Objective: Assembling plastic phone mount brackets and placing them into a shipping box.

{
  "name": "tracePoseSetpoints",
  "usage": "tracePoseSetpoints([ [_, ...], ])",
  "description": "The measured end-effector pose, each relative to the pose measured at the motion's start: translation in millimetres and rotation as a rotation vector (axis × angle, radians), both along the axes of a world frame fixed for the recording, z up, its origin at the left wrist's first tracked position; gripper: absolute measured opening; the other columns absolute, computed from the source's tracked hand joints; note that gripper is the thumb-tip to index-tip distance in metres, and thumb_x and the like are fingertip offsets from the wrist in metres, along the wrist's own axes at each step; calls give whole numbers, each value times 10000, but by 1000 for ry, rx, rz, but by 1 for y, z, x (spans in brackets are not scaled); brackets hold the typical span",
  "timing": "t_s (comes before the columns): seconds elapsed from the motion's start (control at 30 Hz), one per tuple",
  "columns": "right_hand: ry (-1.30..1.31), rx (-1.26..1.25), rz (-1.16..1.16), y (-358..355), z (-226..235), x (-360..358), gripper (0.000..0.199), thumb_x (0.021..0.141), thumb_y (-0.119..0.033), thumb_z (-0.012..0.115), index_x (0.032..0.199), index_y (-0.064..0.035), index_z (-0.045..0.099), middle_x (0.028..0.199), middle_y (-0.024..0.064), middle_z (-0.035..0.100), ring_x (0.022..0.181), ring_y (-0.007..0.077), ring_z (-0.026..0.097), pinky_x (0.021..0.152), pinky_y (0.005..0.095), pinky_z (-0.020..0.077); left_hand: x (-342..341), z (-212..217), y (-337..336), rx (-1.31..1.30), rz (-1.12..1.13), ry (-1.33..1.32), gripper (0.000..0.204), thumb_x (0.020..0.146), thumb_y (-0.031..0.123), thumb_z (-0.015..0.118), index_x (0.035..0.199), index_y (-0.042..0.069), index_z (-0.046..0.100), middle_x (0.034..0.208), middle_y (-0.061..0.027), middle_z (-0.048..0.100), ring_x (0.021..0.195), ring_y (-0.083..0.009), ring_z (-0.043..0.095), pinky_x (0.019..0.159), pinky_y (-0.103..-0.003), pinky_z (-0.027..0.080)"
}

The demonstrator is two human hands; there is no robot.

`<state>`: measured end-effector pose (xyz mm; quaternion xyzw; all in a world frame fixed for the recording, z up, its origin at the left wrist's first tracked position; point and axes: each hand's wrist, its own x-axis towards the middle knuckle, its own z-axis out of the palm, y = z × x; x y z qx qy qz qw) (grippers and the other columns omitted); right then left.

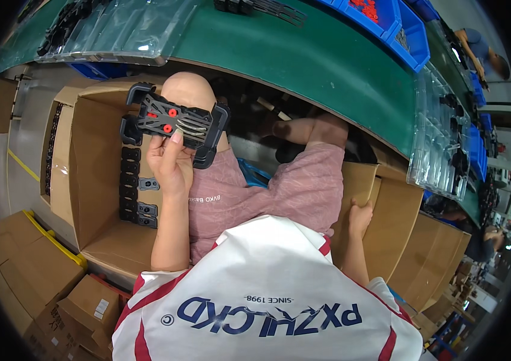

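Your left hand [170, 165] holds up a black clamp part [174, 123] with red knobs while your right hand [359, 218] rests on a cardboard box [397, 222].

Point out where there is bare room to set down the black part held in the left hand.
Bare green bench top between the clear trays and blue bins. Bare cardboard floor in the left box, below the stacked black parts. The right clear tray is crowded.

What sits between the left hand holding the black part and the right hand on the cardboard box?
In the head view, the person's lap in pink shorts lies between the left hand, gripping the black part, and the right hand on the cardboard box.
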<state>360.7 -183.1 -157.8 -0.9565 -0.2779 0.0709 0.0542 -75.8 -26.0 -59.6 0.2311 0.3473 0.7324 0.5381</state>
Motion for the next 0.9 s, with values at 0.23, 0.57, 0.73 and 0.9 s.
tracePoseSetpoints([
  [0.23, -28, 17, 14, 8, 1, -4, 309, 767, -261, 678, 894, -2, 563, 796, 213, 655, 743, 415, 624, 695, 450, 501, 0, -1, -4, 31, 5, 18, 206, 872, -10, 498, 1074, -30, 533, 970, -137, 648, 777, -159, 644, 728, -229, 507],
  [0.57, 31, 25, 36, -1, -2, 6, 306, 772, -258, 676, 880, 1, 556, 799, 211, 652, 751, 411, 623, 694, 449, 498, -5, -6, -11, 76, -16, -36, 256, 867, -24, 497, 1121, -37, 524, 1008, -143, 642, 822, -172, 646, 773, -240, 506],
  [0.73, 20, 28, 37, -7, -3, 5, 309, 773, -260, 676, 881, 3, 555, 804, 211, 652, 751, 411, 622, 694, 452, 493, -3, -2, -15, 10, 28, -15, 257, 865, -31, 495, 1121, -37, 523, 1017, -144, 641, 844, -175, 645, 794, -245, 501],
  [0.9, 23, 31, 46, 1, 5, 2, 318, 772, -266, 675, 888, 4, 555, 808, 213, 653, 751, 416, 620, 695, 453, 490, 1, -1, -14, 35, 44, -18, 262, 864, -34, 493, 1125, -38, 523, 1018, -147, 641, 850, -176, 644, 802, -251, 500],
])
